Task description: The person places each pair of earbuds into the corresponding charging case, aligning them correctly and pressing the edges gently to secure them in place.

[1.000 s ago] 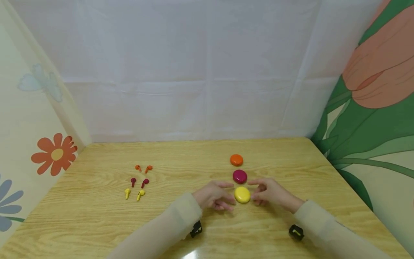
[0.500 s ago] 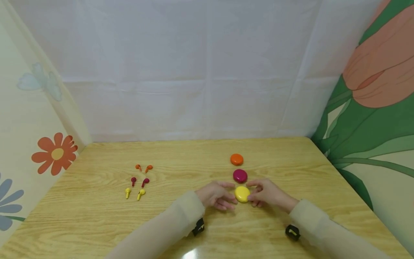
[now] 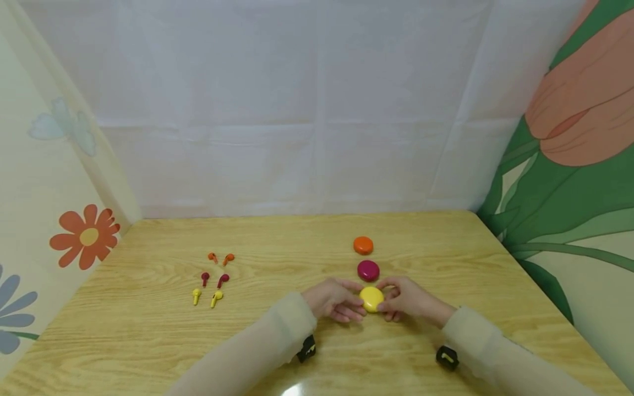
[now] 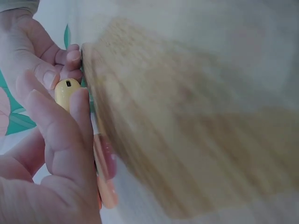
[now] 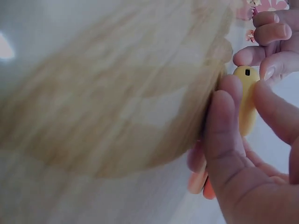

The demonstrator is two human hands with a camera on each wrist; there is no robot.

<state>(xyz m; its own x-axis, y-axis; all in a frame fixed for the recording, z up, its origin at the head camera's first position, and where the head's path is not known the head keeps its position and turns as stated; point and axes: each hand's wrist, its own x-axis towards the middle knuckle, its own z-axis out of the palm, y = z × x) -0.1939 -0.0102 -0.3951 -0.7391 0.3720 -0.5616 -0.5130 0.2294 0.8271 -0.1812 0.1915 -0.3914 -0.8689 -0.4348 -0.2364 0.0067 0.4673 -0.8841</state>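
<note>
A round, glossy yellow earbud charging case sits between my two hands low over the table. My left hand holds its left side, fingers bent around the edge. On the other side my right hand pinches the case with thumb and fingers. In the right wrist view a small dark port shows on the rim of the yellow case. The left wrist view shows the same port on the yellow case, partly covered by fingers. Whether the case touches the table is hard to tell.
Just behind lies a magenta case, with an orange case farther back. At left on the wooden table lie pairs of earbuds: orange earbuds, magenta earbuds and yellow earbuds.
Both hands have closed in on the yellow case from either side. The right hand moved left onto its edge, and the left hand shifted slightly right against it.
</note>
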